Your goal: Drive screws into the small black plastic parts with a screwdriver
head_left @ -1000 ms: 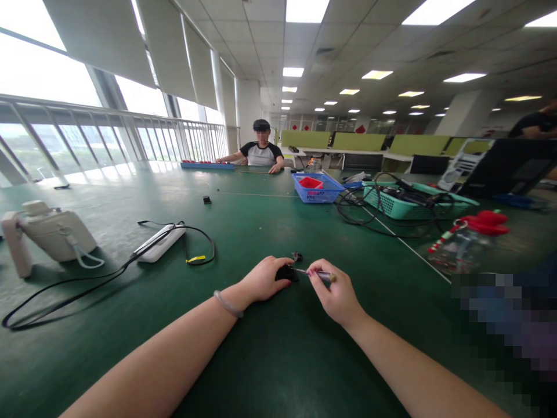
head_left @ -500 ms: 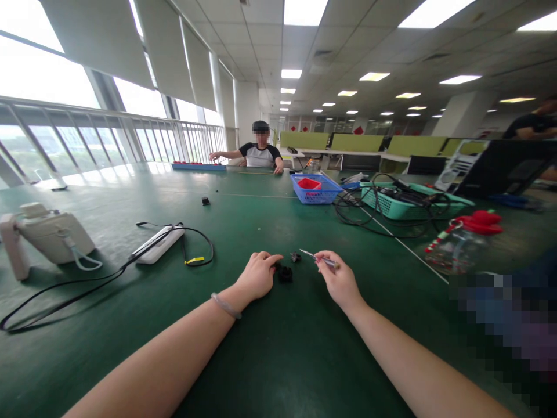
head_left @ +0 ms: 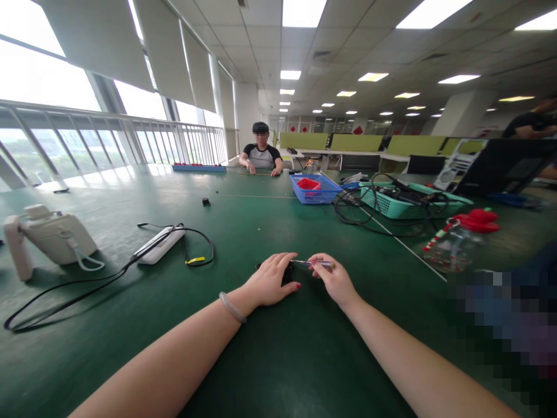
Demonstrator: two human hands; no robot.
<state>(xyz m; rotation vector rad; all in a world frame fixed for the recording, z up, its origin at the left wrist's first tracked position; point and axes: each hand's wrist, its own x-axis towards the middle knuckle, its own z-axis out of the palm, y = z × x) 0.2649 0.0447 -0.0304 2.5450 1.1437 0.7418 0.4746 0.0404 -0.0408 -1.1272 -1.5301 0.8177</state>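
My right hand point(head_left: 337, 283) is closed around the handle of a slim screwdriver point(head_left: 328, 265) whose thin metal shaft points left. The tip reaches the small black parts point(head_left: 288, 273) on the green tabletop, close to my left fingers. My left hand point(head_left: 273, 280), with a pale bangle point(head_left: 232, 307) at the wrist, lies over these parts. Its fingers are stretched forward and the thumb is apart. Most of the black parts are hidden under the palm and fingers, and whether the hand grips any cannot be made out.
Left on the green table point(head_left: 243, 232) lie a white box point(head_left: 160, 246) with a black cable and a beige bottle point(head_left: 65, 235). A blue basket point(head_left: 315, 191), a green basket point(head_left: 385, 203) with cables and a red-lidded jar point(head_left: 461, 244) stand right. A person point(head_left: 261, 155) sits opposite.
My left hand has slid right over the black parts and its thumb has spread. My right hand has moved slightly left with the screwdriver. The person opposite has drawn an arm in.
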